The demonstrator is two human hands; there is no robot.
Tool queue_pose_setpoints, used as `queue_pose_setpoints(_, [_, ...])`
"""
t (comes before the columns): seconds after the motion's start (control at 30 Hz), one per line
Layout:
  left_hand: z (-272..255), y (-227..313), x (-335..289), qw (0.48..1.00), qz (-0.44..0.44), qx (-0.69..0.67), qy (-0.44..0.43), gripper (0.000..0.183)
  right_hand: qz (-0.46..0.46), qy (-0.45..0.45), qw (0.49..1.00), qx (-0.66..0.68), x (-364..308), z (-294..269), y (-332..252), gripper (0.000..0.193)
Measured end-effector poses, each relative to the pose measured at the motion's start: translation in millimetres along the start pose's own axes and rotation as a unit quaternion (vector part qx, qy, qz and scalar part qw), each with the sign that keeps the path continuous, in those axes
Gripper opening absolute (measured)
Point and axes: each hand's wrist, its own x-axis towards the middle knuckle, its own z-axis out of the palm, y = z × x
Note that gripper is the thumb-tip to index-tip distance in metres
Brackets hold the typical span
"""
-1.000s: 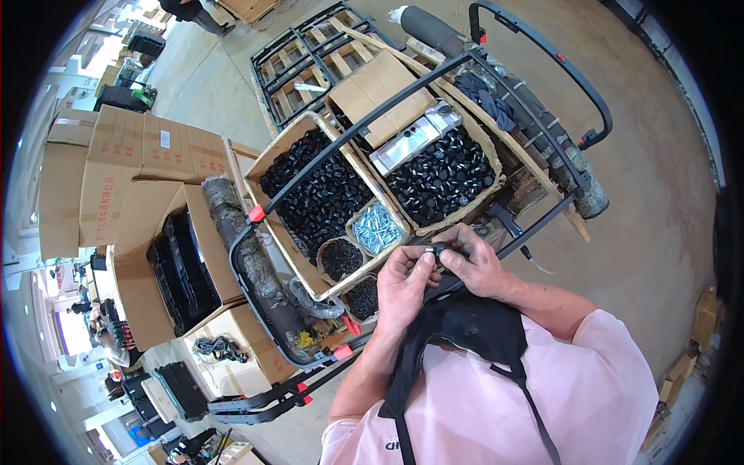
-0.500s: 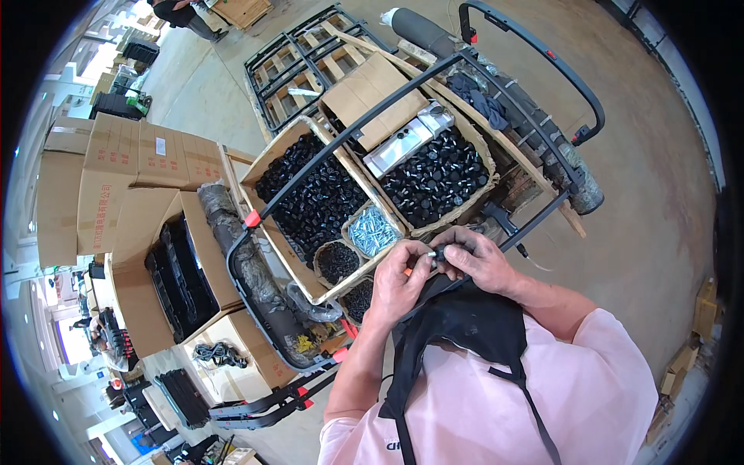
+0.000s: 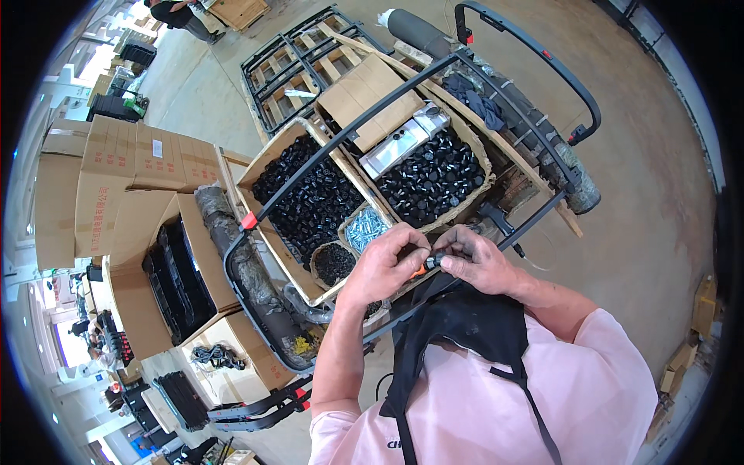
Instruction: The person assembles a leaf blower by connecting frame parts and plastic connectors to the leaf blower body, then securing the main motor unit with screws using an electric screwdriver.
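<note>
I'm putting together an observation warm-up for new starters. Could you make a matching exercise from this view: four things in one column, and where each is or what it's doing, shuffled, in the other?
Things
1. Silvery bolts
2. Coiled cable
3. Silver metal box
4. Right hand

Places and states
A. Lying among black knobs
B. Pinching a small black part
C. Next to a batch of tiny black fasteners
D. On top of a cardboard carton

Pairs: 1-C, 2-D, 3-A, 4-B
</note>
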Motion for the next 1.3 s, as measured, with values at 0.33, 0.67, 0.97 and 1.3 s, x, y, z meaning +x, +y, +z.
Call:
queue_pose_setpoints(0.33, [27,14,-3,0.996,0.020,0.029,0.081,0.011,0.041,0.080,0.994,0.061,0,-6,0,0.033])
queue_pose_setpoints(0.67, [38,-23,-14,0.982,-0.110,-0.101,0.118,0.009,0.036,0.011,0.990,0.138,4,-7,0,0.036])
queue_pose_setpoints(0.97, [45,-37,-14,0.987,-0.060,-0.135,0.059,0.008,0.008,0.059,0.990,0.128,2,-4,7,0.032])
queue_pose_setpoints(1.3, [51,-34,-14,0.983,-0.093,-0.134,0.085,0.012,0.028,0.062,0.985,0.158,0,-5,7,0.031])
